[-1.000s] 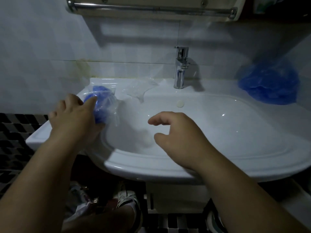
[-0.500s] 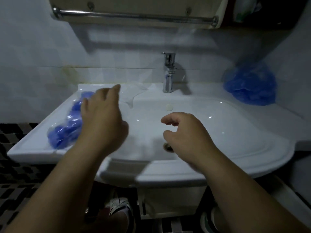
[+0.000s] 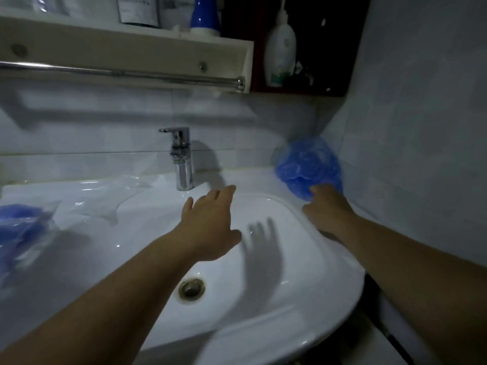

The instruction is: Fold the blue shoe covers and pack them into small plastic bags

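Note:
A heap of loose blue shoe covers [image 3: 307,164] lies in the back right corner of the white sink [image 3: 329,280] ledge. My right hand [image 3: 326,206] reaches into the heap's front edge; its fingertips touch the blue plastic, and the grip is hidden. My left hand [image 3: 210,222] hovers over the basin with fingers straight, holding nothing. A packed bag of blue shoe covers [image 3: 21,227] lies on the left ledge. Clear small plastic bags [image 3: 116,193] lie on the ledge left of the tap.
A chrome tap [image 3: 181,159] stands at the back centre and the drain [image 3: 191,289] sits in the basin. Above are a towel rail [image 3: 118,73] under a shelf and a white bottle [image 3: 280,48] in a dark niche. A tiled wall closes the right side.
My left hand let go of the packed bag on the left ledge and swung right over the basin. My right hand moved from the basin to the blue heap. The view turned right.

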{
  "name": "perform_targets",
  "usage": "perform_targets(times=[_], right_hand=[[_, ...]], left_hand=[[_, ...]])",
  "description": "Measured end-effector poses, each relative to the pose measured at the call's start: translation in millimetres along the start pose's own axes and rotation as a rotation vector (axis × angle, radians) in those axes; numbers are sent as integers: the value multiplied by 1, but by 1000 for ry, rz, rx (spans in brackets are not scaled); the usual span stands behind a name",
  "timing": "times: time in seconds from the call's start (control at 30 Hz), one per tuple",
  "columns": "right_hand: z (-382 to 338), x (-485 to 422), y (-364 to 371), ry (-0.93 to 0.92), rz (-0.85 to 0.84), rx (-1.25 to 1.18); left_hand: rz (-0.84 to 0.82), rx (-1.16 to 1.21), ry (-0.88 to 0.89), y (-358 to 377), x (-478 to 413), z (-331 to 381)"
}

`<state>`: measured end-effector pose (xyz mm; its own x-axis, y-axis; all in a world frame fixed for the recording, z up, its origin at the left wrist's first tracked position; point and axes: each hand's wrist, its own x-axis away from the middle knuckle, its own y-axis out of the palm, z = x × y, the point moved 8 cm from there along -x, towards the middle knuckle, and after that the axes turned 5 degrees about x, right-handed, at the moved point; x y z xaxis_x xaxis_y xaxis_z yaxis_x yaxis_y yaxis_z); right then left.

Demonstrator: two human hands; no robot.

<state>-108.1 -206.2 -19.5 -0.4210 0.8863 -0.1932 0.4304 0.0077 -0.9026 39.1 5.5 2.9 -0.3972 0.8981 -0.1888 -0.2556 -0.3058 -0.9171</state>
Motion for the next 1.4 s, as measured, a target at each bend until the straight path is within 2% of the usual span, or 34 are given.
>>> perform_targets(times=[0.13,0.23,0.33,0.43,0.63,0.73,0.8,0.93,1.07,1.13,1.2,1.3,1.4], right_hand=[[-7,-56,3,-111,101,19],[-17,-91,13,-159,93,141],[-6,-121,25,-29,17,292],[5,-132,30,66,-49,197],[-11,-98,-30,-29,315,246],[-24,-54,-64,-196,507,31],[-25,-25,-79,-225,512,-148],[-23,31,-94,-118,388,-473],[-53,109,-73,-140,-41,-1086],[-68,148,-46,-71,-282,-1401],[-83,178,-18,26,-468,-1622],[-96,203,9,140,-546,-1763],[-99,217,13,121,-508,-1628]], left_hand=[[-4,63,12,4,-26,2],[-2,88,9,7,-41,-2],[16,96,14,6,-54,-9],[38,122,14,4,-60,-18],[138,224,17,-15,-41,-21],[188,292,37,-29,-20,-16],[225,339,51,-39,-3,-15],[259,465,59,-52,35,-18],[276,721,-10,-58,75,-33],[277,900,-81,-54,97,-44],[267,977,-114,-43,115,-48],[167,1203,-149,-24,132,-44],[6,1393,-154,-19,142,-33]])
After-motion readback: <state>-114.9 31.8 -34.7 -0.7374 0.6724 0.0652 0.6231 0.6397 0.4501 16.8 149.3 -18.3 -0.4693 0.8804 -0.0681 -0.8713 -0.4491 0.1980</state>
